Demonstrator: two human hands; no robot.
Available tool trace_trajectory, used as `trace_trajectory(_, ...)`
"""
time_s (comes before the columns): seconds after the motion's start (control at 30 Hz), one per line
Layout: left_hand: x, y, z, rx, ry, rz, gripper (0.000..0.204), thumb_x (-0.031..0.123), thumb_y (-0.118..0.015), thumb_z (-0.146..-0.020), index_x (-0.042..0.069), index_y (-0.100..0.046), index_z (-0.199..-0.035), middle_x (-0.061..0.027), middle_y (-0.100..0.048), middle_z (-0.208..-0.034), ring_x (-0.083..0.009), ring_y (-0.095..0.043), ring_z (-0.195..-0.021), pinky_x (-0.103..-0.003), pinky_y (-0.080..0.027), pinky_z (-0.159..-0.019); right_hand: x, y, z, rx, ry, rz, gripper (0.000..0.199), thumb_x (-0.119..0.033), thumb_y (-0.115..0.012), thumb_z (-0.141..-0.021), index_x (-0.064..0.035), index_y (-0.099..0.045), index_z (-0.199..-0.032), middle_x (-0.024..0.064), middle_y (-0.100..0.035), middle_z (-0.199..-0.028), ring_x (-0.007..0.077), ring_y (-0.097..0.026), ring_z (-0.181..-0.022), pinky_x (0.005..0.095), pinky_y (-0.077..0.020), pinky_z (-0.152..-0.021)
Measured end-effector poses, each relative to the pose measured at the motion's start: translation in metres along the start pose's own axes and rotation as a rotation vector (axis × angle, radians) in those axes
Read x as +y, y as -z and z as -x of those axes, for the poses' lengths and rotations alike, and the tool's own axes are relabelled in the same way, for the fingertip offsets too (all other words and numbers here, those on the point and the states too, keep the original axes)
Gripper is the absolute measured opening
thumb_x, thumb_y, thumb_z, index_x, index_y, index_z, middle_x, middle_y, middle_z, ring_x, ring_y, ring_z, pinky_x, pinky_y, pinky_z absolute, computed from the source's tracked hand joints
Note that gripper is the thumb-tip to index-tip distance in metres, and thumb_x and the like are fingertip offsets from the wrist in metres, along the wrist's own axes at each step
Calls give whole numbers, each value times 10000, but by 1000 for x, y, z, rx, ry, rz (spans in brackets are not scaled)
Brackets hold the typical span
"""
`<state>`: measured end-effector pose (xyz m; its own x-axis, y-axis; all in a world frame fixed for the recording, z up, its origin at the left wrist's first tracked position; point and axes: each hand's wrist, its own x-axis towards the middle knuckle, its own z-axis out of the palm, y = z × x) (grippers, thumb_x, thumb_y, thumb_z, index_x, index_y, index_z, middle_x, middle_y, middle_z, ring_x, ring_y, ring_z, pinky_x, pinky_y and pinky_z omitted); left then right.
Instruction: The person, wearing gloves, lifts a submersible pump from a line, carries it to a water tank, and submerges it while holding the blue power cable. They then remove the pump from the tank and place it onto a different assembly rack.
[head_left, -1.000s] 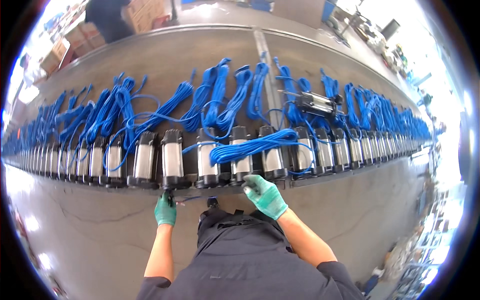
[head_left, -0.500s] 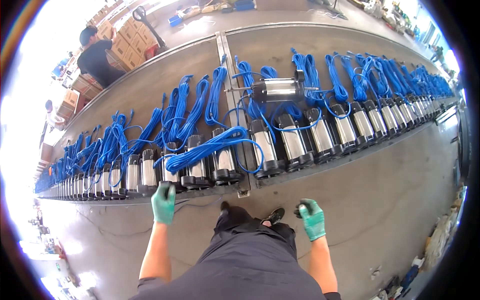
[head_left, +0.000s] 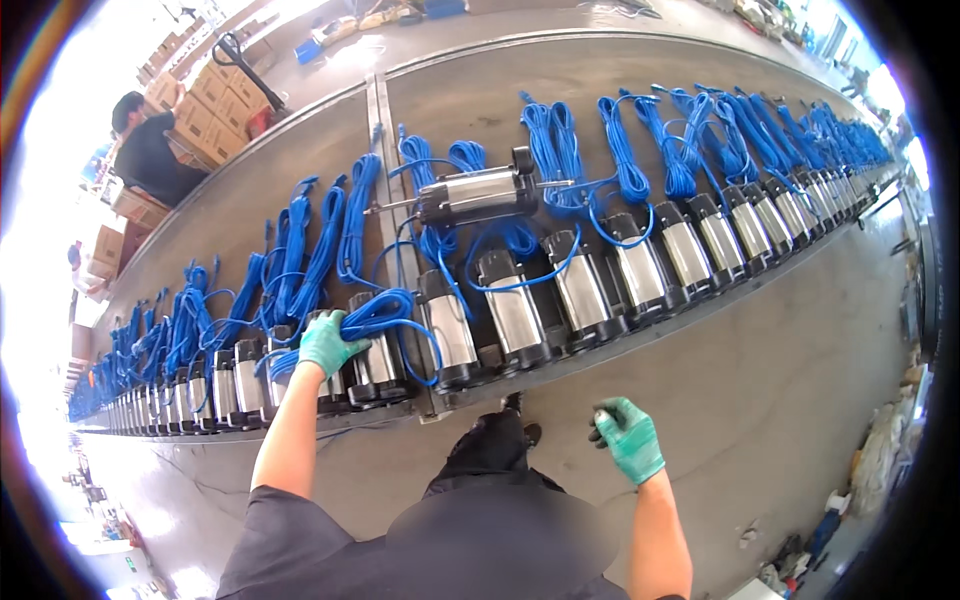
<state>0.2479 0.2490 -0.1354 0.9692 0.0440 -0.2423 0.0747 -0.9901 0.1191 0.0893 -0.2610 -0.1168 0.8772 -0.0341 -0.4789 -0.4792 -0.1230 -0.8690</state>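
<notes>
My left hand [head_left: 330, 346], in a green glove with the palm down, grips a coiled blue cable bundle [head_left: 382, 310] where it lies over the row of motors. The fingers close over the bundle's left part and hide it there. Under and beside it stand silver motors with black ends, such as the motor [head_left: 374, 360] just right of the hand. My right hand [head_left: 630, 440], also gloved in green, hangs off the table's near side with its fingers curled in. No object shows in it, and it touches nothing.
A long line of motors [head_left: 515, 318] runs along the table's near edge, blue cable coils [head_left: 625, 160] behind them. One motor [head_left: 478, 196] lies crosswise further back, its thin shaft sticking out. A metal seam [head_left: 382, 150] splits the table. A person [head_left: 150, 155] works beside cartons [head_left: 215, 100] at far left.
My left hand has reached forward from the table edge and taken hold of the cable bundle. The view has shifted to the right along the table. My right hand stays low and curled.
</notes>
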Motion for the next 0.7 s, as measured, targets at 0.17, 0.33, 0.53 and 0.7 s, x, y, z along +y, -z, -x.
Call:
trace_trajectory(0.17,10,3,0,44,31,17,735,512,-882,-693,39,-657,-1208,-188,-646,-1152,-389,-630,-1086,-479,-505,-965,-97,10,-106,16,373,443,199,-117,-674,-959,-6,-660,-1123,144,-733,-932,226,-717,-784,332,-563,-712)
trace_trajectory(0.33,14,7,5,113,56,107,602,442,-906,-647,69,-725,-1084,-154,-676,-1064,-365,-641,-1026,-482,-513,-917,-224,-57,-258,132,554,989,521,-412,-638,-971,-45,-552,-1330,285,-662,-1156,458,-660,-1075,497,-536,-937)
trace_trajectory(0.53,-2,-12,7,279,15,131,621,414,-904,-667,71,-701,-1144,-151,-699,-1064,-372,-652,-972,-473,-522,-857,-268,-91,-400,-130,148,1316,546,-240,-561,-958,12,-447,-1428,308,-670,-1169,411,-703,-972,476,-582,-798)
trace_trajectory(0.7,-25,23,37,788,296,412,574,199,-924,-694,43,-626,-1159,-136,-682,-1040,-292,-673,-948,-403,-543,-860,-279,-107,-394,-227,-13,1164,438,-107,-542,-945,-15,-463,-1366,208,-689,-977,264,-704,-633,385,-592,-485)
